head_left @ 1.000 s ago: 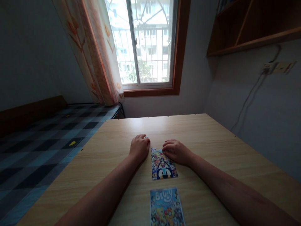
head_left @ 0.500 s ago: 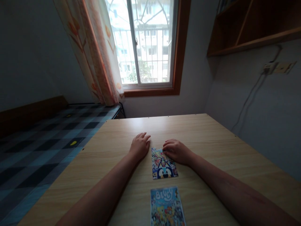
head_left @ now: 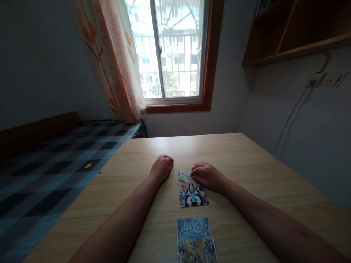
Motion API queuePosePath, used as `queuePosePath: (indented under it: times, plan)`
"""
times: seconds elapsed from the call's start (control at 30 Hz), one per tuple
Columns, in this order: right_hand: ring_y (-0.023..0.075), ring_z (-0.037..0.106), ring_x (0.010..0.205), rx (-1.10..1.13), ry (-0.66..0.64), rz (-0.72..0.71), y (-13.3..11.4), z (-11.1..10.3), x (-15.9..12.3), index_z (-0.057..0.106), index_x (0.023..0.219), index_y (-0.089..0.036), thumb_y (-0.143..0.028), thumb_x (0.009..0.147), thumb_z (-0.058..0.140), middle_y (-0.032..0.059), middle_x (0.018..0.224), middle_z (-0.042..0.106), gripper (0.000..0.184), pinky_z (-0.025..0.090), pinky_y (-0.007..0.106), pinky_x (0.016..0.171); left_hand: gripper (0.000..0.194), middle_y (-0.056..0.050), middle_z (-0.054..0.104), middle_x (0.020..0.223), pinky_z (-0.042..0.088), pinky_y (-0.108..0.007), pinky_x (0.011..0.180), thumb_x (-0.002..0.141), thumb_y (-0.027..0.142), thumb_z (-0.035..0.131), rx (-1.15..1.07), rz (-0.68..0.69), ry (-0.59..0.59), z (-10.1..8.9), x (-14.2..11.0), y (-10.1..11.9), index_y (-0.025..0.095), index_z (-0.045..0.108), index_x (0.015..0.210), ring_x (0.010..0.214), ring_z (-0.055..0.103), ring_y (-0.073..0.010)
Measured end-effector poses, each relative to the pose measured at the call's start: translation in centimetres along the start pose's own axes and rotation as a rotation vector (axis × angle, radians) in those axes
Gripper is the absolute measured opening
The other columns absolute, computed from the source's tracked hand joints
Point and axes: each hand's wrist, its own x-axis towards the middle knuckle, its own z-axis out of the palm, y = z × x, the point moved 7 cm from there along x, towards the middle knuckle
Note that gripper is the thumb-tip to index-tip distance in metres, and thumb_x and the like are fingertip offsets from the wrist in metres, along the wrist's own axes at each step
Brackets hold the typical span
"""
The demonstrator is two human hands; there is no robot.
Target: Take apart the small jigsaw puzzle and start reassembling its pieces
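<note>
A colourful jigsaw puzzle [head_left: 192, 190] lies flat on the table, with a blue cartoon dog's face at its near edge and an uneven far edge. The fingers of my right hand [head_left: 207, 176] are bent together, tips resting on the puzzle's upper right part and covering that corner. Beyond the puzzle's upper left corner, my left hand [head_left: 162, 168] rests on the wood with its fingers curled in. A tiny dark spot shows at those fingertips, too small to name. Nearer to me lies a printed picture card [head_left: 196, 241] reading "Bluey", cut off by the bottom of the view.
The light wooden table [head_left: 241, 219] reaches toward a window [head_left: 178, 65] with a flowered curtain [head_left: 109, 73] beside it. A bed with a checked cover [head_left: 68, 175] stands along the left. On the right wall hang a shelf [head_left: 296, 45] and a socket with a cord [head_left: 315, 79].
The fingers of my left hand were spread and have now curled in. My right hand stays at the puzzle's corner. The whole view has shifted slightly.
</note>
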Motion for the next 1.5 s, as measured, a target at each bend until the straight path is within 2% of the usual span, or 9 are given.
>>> queuePosePath:
  times: [0.33, 0.53, 0.73, 0.97, 1.1, 1.3, 1.5]
  plan:
    - [0.02, 0.067, 0.092, -0.002, -0.011, 0.029, 0.0, 0.1, -0.1, 0.074, 0.088, -0.022, -0.021, 0.086, 0.067, 0.0061, 0.097, 0.073, 0.008, 0.051, 0.034, 0.088, 0.022, -0.009, 0.068, 0.097, 0.048, -0.036, 0.093, 0.09, 0.022, 0.05, 0.039, -0.021, 0.012, 0.0, -0.1, -0.1, 0.019, 0.072, 0.09, 0.098, 0.058, -0.024]
    - [0.02, 0.067, 0.092, -0.005, -0.007, 0.034, 0.2, 0.1, -0.1, 0.075, 0.088, -0.022, -0.021, 0.086, 0.067, 0.0061, 0.097, 0.073, 0.008, 0.051, 0.034, 0.088, 0.031, -0.011, 0.068, 0.101, 0.045, -0.038, 0.097, 0.096, 0.028, 0.043, 0.013, -0.043, 0.021, -0.1, -0.3, 0.1, 0.016, 0.072, 0.092, 0.098, 0.059, -0.0233]
    - [0.02, 0.067, 0.092, -0.003, -0.018, 0.038, 0.2, 0.2, -0.1, 0.074, 0.088, -0.022, -0.021, 0.086, 0.068, 0.0057, 0.096, 0.074, 0.007, 0.051, 0.034, 0.088, 0.021, -0.011, 0.066, 0.103, 0.045, -0.038, 0.096, 0.091, 0.028, 0.053, 0.056, -0.053, -0.006, 0.1, -0.5, 0.5, 0.017, 0.07, 0.096, 0.102, 0.056, -0.0253]
    - [0.0199, 0.068, 0.091, -0.006, -0.015, 0.032, 0.2, 0.2, -0.1, 0.074, 0.088, -0.022, -0.021, 0.086, 0.067, 0.0063, 0.097, 0.074, 0.008, 0.052, 0.034, 0.088, 0.023, -0.009, 0.068, 0.104, 0.045, -0.036, 0.094, 0.092, 0.024, 0.05, 0.077, -0.065, -0.003, -0.2, -0.4, 0.6, 0.019, 0.072, 0.096, 0.102, 0.057, -0.0236]
    - [0.02, 0.068, 0.091, -0.008, -0.008, 0.032, 0.2, 0.1, -0.1, 0.074, 0.087, -0.022, -0.021, 0.086, 0.067, 0.0062, 0.097, 0.074, 0.008, 0.052, 0.034, 0.088, 0.024, -0.007, 0.07, 0.106, 0.044, -0.037, 0.093, 0.092, 0.025, 0.051, 0.09, -0.009, 0.03, -0.7, -0.7, 1.6, 0.021, 0.073, 0.096, 0.101, 0.058, -0.0233]
    - [0.0207, 0.068, 0.092, -0.027, 0.007, 0.047, 0.5, 0.0, -0.1, 0.075, 0.087, -0.023, -0.022, 0.084, 0.069, 0.0056, 0.097, 0.074, 0.007, 0.051, 0.036, 0.089, 0.028, -0.008, 0.073, 0.095, 0.044, -0.037, 0.087, 0.094, 0.029, 0.049, 0.095, 0.066, -0.049, -1.0, -1.3, 3.9, 0.021, 0.075, 0.087, 0.091, 0.061, -0.0225]
    - [0.0221, 0.067, 0.092, -0.114, 0.065, 0.137, 1.7, -0.4, -0.1, 0.076, 0.084, -0.023, -0.016, 0.083, 0.067, 0.005, 0.094, 0.075, 0.012, 0.05, 0.037, 0.089, 0.025, -0.007, 0.072, 0.094, 0.043, -0.038, 0.087, 0.091, 0.036, 0.056, 0.063, 0.093, -0.065, -0.9, -1.6, 4.6, 0.023, 0.075, 0.084, 0.092, 0.059, -0.0232]
